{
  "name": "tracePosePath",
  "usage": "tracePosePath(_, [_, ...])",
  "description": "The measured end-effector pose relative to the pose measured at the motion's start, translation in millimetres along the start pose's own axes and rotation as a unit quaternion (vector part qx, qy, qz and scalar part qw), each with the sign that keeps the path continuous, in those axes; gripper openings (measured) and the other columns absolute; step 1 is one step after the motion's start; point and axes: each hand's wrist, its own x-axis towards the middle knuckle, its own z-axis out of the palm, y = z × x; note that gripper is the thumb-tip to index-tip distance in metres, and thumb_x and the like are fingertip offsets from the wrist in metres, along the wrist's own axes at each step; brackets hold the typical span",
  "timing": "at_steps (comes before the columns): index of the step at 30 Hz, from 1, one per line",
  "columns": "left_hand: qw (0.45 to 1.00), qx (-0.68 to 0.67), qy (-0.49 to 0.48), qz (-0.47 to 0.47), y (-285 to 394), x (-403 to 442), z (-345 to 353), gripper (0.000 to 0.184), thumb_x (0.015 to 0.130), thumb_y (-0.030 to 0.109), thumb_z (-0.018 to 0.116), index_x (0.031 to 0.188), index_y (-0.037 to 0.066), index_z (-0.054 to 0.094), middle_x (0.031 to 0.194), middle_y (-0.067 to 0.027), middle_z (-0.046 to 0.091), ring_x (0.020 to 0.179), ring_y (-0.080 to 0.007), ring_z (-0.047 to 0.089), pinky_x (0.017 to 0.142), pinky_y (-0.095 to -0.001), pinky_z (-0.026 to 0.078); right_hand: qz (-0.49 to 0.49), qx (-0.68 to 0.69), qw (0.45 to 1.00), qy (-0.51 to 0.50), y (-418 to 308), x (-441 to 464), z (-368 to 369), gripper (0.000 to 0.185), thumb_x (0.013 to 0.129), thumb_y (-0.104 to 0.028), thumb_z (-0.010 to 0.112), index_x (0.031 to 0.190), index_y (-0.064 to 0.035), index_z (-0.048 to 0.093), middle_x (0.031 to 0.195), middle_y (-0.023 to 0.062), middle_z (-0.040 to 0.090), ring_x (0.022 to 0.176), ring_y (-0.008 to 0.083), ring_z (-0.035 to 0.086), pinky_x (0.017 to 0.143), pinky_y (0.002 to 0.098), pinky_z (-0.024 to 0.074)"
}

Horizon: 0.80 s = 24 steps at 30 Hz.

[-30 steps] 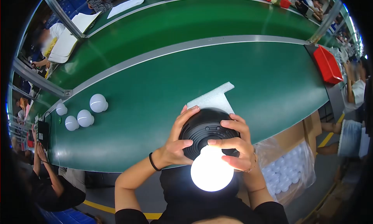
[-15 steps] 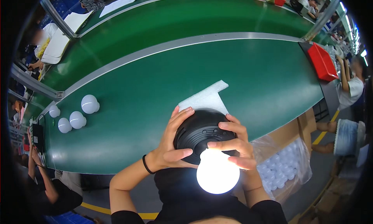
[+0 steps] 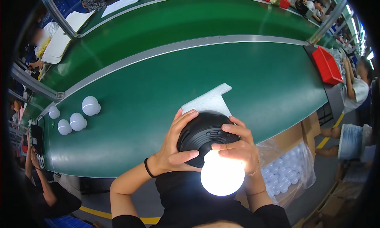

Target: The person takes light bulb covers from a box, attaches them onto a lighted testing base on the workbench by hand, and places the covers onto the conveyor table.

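Observation:
A round black fixture (image 3: 206, 127) with ridged rings and small buttons on its face is held above the near edge of the green table. My left hand (image 3: 174, 143) grips its left side, the thumb lying across the lower rim. A brightly glowing light bulb (image 3: 223, 174) sticks out from the fixture's lower side toward my body. My right hand (image 3: 242, 143) is closed around the fixture's right side, with fingers at the bulb's neck; its thumb is hidden by the bulb and glare. Behind the fixture, a white foam sheet (image 3: 211, 101) lies on the table.
Several unlit white bulbs (image 3: 91, 105) lie on the table's left. An open carton (image 3: 310, 127) holding many bulbs in clear plastic stands at the right. A red bin (image 3: 327, 65) sits at the far right end. Other people work around the table.
My right hand's fingers have shifted at the bulb's neck, and the thumb that lay on the bulb is out of sight. The fixture and my left hand stay nearly in place.

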Motion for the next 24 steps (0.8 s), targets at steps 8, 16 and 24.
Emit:
tracePosePath(8, [0.998, 0.041, -0.009, -0.04, 13, 20, 2, 0.071, 0.046, 0.029, 0.087, 0.103, 0.016, 0.047, 0.132, -0.03, 0.033, 0.119, -0.0484, 0.038, 0.099, -0.062, 0.024, 0.033, 0.026, 0.998, 0.041, 19, -4, 1, 0.045, 0.063, -0.017, 0.077, 0.103, -0.005, 0.058, 0.095, 0.0113, 0.066, 0.109, 0.0341, 0.053, 0.097, 0.0521, 0.0364])
tracePosePath(16, [0.99, 0.093, 0.022, -0.104, 16, 40, 6, 0.093, 0.05, 0.032, 0.086, 0.122, 0.011, 0.032, 0.129, -0.028, 0.034, 0.116, -0.0431, 0.042, 0.091, -0.0488, 0.041, 0.078, 0.083, 0.992, 0.049, 40, 10, 2, 0.093, 0.066, -0.012, 0.071, 0.134, -0.0065, 0.008, 0.122, 0.0302, 0.046, 0.107, 0.0328, 0.054, 0.086, 0.039, 0.0477])
tracePosePath(24, [0.979, 0.123, 0.009, -0.161, 22, 44, 4, 0.095, 0.053, 0.037, 0.083, 0.127, 0.008, 0.029, 0.129, -0.0263, 0.034, 0.115, -0.041, 0.043, 0.091, -0.0477, 0.04, 0.192, 0.164, 0.962, 0.105, 35, 22, 7, 0.091, 0.061, -0.006, 0.073, 0.133, -0.0005, 0.017, 0.126, 0.024, 0.039, 0.113, 0.0299, 0.047, 0.093, 0.0395, 0.0415])
